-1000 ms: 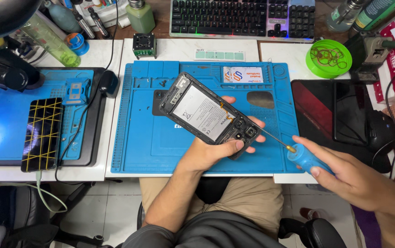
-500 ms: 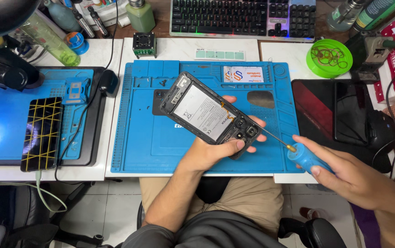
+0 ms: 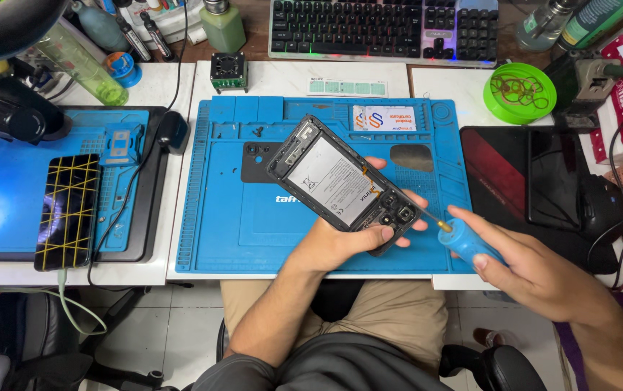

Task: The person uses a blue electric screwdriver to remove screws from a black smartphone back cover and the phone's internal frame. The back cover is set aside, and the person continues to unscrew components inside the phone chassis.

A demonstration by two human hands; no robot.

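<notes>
Apparently left hand (image 3: 340,242) fingers grip opened phone (image 3: 344,185); right hand (image 3: 536,271) wraps screwdriver (image 3: 467,242).

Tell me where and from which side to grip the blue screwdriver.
Grip the blue screwdriver on its thick blue handle, coming from the right. The thin shaft points left, toward the opened phone, so the handle end is the free one. The right hand already wraps it there, forefinger laid along the top, while the left hand supports the phone from beneath.
</notes>
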